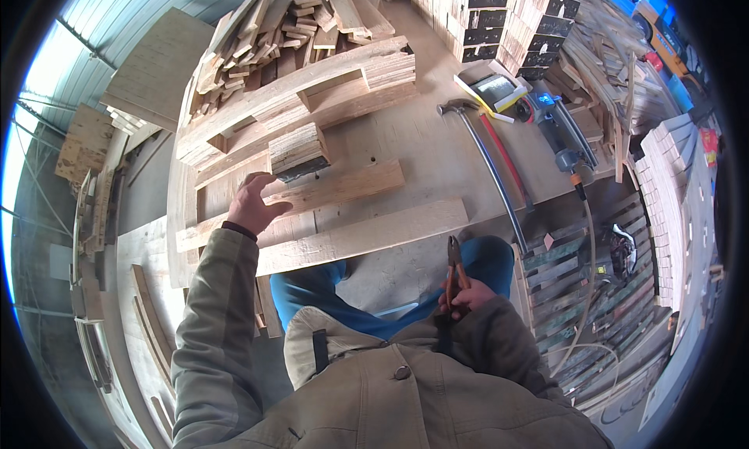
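Reaching my left hand, fingers spread, over a plank on the table, my right hand grips pliers near my lap.

Wood block on planks left, hammer right on table, scrap pile behind.

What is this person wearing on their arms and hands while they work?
Both hands are bare, with no gloves: the left hand and the right hand. Both arms are in the long sleeves of an olive-green jacket with a round button. A dark inner cuff shows at the left wrist.
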The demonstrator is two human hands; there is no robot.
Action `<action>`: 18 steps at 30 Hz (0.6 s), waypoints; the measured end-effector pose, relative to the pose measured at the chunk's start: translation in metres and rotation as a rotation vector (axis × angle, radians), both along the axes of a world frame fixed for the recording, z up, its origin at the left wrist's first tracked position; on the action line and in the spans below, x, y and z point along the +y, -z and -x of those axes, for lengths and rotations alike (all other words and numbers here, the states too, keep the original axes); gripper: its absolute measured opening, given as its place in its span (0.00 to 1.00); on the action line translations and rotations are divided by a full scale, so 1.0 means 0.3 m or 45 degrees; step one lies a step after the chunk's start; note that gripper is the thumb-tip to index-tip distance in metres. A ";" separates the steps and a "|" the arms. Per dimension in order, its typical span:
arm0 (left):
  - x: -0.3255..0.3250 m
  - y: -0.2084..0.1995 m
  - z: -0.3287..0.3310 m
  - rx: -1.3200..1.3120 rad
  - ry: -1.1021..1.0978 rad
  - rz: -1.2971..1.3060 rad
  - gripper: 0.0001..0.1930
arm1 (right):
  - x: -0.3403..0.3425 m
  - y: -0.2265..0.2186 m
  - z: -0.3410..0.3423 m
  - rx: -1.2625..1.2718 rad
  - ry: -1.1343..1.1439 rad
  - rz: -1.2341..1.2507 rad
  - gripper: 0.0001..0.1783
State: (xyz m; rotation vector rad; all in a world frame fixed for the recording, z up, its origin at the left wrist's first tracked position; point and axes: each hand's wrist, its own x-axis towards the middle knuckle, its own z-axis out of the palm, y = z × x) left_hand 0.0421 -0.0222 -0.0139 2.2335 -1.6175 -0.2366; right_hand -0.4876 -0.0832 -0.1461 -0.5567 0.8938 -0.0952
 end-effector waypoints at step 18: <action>-0.376 -0.057 -0.077 -0.067 0.132 -0.391 0.60 | -0.027 -0.029 0.025 -0.080 0.046 -0.093 0.33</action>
